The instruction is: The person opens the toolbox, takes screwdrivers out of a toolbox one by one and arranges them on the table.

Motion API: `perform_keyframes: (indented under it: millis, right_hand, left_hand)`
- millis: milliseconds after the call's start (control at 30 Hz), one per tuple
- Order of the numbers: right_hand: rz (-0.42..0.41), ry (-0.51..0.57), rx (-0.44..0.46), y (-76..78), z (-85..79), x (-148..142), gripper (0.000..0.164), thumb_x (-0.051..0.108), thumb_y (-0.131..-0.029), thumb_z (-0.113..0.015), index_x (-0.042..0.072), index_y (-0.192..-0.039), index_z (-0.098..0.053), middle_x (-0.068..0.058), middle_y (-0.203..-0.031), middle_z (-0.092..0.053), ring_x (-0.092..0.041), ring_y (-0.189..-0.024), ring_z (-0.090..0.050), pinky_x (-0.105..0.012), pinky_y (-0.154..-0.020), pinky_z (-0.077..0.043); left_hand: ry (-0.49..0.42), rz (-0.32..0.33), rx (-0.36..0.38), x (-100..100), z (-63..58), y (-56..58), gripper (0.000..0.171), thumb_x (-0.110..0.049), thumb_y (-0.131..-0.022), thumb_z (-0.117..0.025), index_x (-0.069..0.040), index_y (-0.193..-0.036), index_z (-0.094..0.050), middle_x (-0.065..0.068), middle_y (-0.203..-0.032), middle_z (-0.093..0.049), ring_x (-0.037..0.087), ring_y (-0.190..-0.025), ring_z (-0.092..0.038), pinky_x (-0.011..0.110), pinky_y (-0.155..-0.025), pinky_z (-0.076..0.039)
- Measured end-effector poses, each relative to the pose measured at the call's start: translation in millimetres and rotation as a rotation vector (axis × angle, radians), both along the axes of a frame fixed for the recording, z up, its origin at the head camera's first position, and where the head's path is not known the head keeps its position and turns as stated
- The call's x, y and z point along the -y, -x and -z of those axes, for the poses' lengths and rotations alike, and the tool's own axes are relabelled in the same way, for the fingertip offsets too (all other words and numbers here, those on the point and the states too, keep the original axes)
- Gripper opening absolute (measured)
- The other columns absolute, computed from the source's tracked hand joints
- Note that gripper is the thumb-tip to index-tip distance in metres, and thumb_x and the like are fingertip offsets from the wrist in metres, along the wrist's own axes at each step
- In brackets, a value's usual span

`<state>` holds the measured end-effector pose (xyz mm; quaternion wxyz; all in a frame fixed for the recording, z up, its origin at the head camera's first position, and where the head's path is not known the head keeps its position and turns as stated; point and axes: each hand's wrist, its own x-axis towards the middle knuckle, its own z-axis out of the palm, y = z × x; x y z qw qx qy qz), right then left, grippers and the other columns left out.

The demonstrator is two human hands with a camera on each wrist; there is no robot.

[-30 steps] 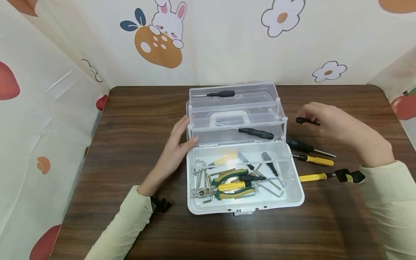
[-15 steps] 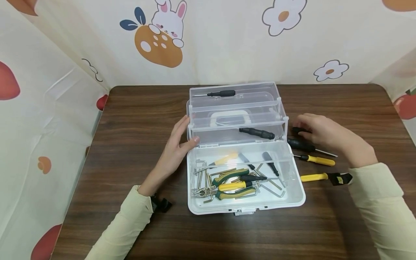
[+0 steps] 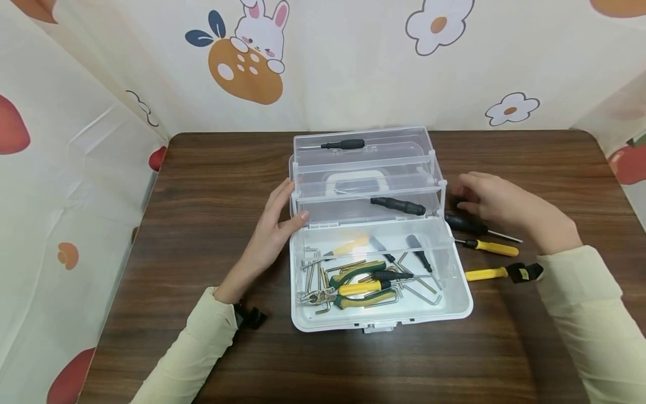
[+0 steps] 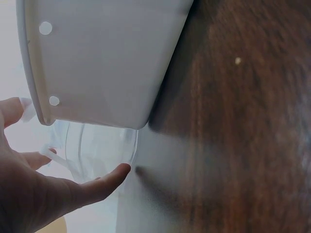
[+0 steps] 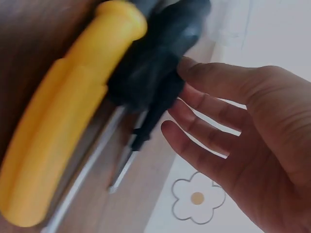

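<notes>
A dark wood-grain table [image 3: 217,179] stands before pale sheeting [image 3: 348,67]. With twelve on the far side, I see a printed bunny [image 3: 262,36] clinging to an orange fruit [image 3: 242,73] at eleven, an outlined flower [image 3: 438,24] at one, a smaller flower [image 3: 511,111] at two.

The toolbox [image 3: 456,303] stood open on the tabletop [image 3: 212,185], its white base toward the front, clear tiered trays raised behind and clear, white-handled lid folded back. The small black screwdriver [image 5: 163,97], slim-handled with a short metal shaft, was just beside the toolbox's right side; whether it touched the tabletop was unclear.
</notes>
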<state>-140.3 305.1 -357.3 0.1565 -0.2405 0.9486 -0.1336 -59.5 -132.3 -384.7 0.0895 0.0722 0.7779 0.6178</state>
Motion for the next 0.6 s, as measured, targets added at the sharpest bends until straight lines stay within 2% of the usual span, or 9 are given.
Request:
perform_keyframes:
  millis: [200,400,600]
  right_hand:
    - [-0.007,0.046,-0.042,7.4,-25.9,13,0.016,0.002,-0.095,-0.071,0.004,-0.110,-0.066,-0.015,-0.110,-0.070,-0.034,-0.103,-0.067,-0.057,-0.088,-0.056]
    - [-0.018,0.051,-0.114,14.9,-59.9,31,0.019,0.003,-0.098,-0.067,0.004,-0.117,-0.067,-0.017,-0.116,-0.068,-0.034,-0.106,-0.064,-0.057,-0.091,-0.053]
    - [-0.101,0.093,-0.211,20.3,-81.4,52,0.016,0.000,-0.099,-0.067,0.004,-0.114,-0.066,-0.014,-0.115,-0.067,-0.032,-0.105,-0.063,-0.054,-0.090,-0.053]
  left_hand:
    - [0.001,-0.003,0.003,0,-0.4,-0.2,0.070,-0.023,-0.104,-0.062,-0.022,-0.166,-0.029,0.004,-0.176,-0.009,0.030,-0.160,-0.019,0.054,-0.112,-0.048]
    - [0.009,-0.005,0.000,1,-0.8,-0.6,0.070,-0.023,-0.104,-0.062,-0.023,-0.166,-0.030,0.004,-0.176,-0.010,0.029,-0.160,-0.018,0.055,-0.113,-0.047]
    - [0.011,-0.002,-0.001,1,-0.5,0.1,0.071,-0.024,-0.104,-0.062,-0.020,-0.166,-0.030,0.004,-0.175,-0.010,0.029,-0.160,-0.018,0.055,-0.113,-0.047]
